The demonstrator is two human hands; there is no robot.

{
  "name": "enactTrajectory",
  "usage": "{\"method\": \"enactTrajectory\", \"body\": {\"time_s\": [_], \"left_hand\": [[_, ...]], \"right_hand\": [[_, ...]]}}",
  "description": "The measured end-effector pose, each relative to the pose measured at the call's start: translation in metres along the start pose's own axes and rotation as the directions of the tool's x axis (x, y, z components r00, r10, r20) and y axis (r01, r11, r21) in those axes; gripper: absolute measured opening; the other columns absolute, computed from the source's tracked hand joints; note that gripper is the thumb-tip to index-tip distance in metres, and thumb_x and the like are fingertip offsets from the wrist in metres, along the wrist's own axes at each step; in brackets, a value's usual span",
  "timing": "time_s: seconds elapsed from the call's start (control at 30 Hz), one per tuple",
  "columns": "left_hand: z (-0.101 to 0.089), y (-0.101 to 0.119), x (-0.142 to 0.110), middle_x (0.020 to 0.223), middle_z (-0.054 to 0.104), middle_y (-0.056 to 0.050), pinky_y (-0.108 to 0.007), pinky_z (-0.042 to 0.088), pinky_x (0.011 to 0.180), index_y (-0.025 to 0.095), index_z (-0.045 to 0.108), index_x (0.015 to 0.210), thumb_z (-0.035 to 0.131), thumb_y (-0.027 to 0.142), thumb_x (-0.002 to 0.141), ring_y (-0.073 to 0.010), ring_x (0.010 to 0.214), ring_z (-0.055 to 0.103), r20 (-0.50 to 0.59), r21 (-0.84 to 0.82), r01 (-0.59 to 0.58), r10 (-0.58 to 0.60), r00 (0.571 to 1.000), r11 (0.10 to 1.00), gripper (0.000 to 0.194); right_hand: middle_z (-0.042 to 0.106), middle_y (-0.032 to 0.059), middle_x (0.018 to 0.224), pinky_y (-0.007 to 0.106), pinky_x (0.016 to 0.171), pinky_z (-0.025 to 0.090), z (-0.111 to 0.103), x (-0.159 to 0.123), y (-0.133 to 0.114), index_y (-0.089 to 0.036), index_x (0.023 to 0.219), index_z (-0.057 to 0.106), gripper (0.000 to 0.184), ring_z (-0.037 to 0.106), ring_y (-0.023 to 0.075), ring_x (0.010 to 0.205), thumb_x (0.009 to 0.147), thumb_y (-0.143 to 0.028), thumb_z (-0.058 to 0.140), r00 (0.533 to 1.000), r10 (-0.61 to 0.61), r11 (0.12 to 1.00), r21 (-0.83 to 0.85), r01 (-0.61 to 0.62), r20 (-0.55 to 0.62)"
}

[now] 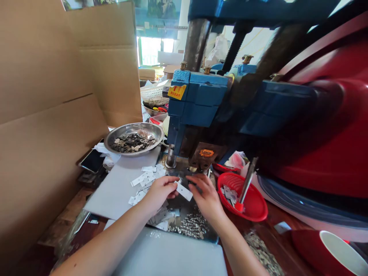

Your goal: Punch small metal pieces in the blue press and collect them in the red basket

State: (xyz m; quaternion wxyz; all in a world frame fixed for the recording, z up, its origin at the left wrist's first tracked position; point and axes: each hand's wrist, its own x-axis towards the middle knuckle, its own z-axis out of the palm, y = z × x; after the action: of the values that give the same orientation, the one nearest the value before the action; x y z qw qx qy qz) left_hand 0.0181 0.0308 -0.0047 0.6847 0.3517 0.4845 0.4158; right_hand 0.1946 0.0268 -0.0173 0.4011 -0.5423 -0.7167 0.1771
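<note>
Probably light, stiff and slick, the flat metal strip (pixel 184 191) should suit an end pinch. The left hand (pixel 159 190) pinches it so above the press bed (pixel 181 207), towards its back edge; the right hand (pixel 206 196) is half open beside it, visibly holding nothing.

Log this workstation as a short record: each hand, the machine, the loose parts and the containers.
Left hand: pinching a flat, rectangular silver metal plate
Right hand: fingers partly spread beside the plate's other end; contact unclear
Machine: blue metal press with a yellow sticker, beyond the hands
Loose parts: scattered silver metal plates left of the hands; small shiny metal pieces nearer the wearer
Containers: round steel bowl of small flat metal pieces, far left; red plastic basket holding silver metal parts, right
</note>
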Motion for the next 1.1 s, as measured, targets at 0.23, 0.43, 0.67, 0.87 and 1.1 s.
{"method": "enactTrajectory", "body": {"time_s": [0.23, 0.43, 0.67, 0.87, 1.1], "left_hand": [[0.007, -0.014, -0.003, 0.064, 0.064, -0.002, -0.019, 0.039, 0.045, 0.015, 0.063, 0.094, 0.061, 0.034, 0.078, -0.0087, 0.047, 0.054, 0.156, 0.156, 0.136, -0.16, 0.975, 0.978, 0.025], [0.005, 0.002, -0.002, 0.096, 0.065, -0.003, -0.028, 0.046, 0.078, 0.022, 0.062, 0.11, 0.057, 0.014, 0.072, -0.0156, 0.084, 0.06, 0.106, 0.321, -0.32, 0.302, 0.947, 0.891, 0.04], [0.017, 0.007, 0.027, 0.082, 0.064, -0.003, -0.032, 0.045, 0.074, 0.02, 0.068, 0.086, 0.059, 0.02, 0.075, -0.0186, 0.078, 0.058, 0.107, 0.678, -0.408, 0.467, 0.878, 0.612, 0.015], [0.019, 0.006, 0.056, 0.098, 0.062, -0.007, -0.037, 0.04, 0.092, 0.019, 0.069, 0.087, 0.062, 0.019, 0.071, -0.0237, 0.099, 0.056, 0.05, 0.717, -0.398, 0.526, 0.849, 0.573, 0.018], [0.019, 0.002, 0.069, 0.105, 0.065, -0.008, -0.037, 0.041, 0.095, 0.018, 0.066, 0.102, 0.054, 0.015, 0.075, -0.0227, 0.101, 0.058, 0.176, 0.672, -0.417, 0.415, 0.893, 0.612, 0.03]], "right_hand": [[0.066, 0.0047, 0.096, 0.033, 0.082, 0.046, -0.006, -0.012, -0.015, -0.022, 0.088, 0.066, 0.027, 0.06, 0.0191, 0.09, 0.086, -0.041, 0.046, 0.971, 0.15, 0.968, 0.173, -0.183, 0.183], [0.069, 0.002, 0.09, 0.033, 0.079, 0.045, -0.008, -0.011, -0.014, -0.024, 0.096, 0.065, 0.028, 0.062, 0.0198, 0.084, 0.086, -0.041, 0.045, 0.949, 0.233, 0.965, 0.072, -0.253, 0.21], [0.064, 0.0057, 0.093, 0.037, 0.082, 0.045, 0.005, 0.002, 0.007, -0.023, 0.093, 0.063, 0.021, 0.058, 0.0221, 0.091, 0.084, -0.036, 0.049, 0.986, 0.128, 0.992, 0.019, -0.127, -0.106], [0.059, 0.0077, 0.092, 0.038, 0.084, 0.044, 0.014, 0.025, 0.021, -0.02, 0.081, 0.063, 0.016, 0.055, 0.0231, 0.09, 0.075, -0.033, 0.055, 0.966, 0.177, 0.984, 0.054, -0.17, -0.186], [0.061, 0.0061, 0.093, 0.035, 0.082, 0.045, 0.026, 0.03, 0.037, -0.018, 0.088, 0.063, 0.025, 0.056, 0.0209, 0.09, 0.075, -0.036, 0.052, 0.963, 0.222, 0.968, 0.154, -0.199, -0.151]]}}
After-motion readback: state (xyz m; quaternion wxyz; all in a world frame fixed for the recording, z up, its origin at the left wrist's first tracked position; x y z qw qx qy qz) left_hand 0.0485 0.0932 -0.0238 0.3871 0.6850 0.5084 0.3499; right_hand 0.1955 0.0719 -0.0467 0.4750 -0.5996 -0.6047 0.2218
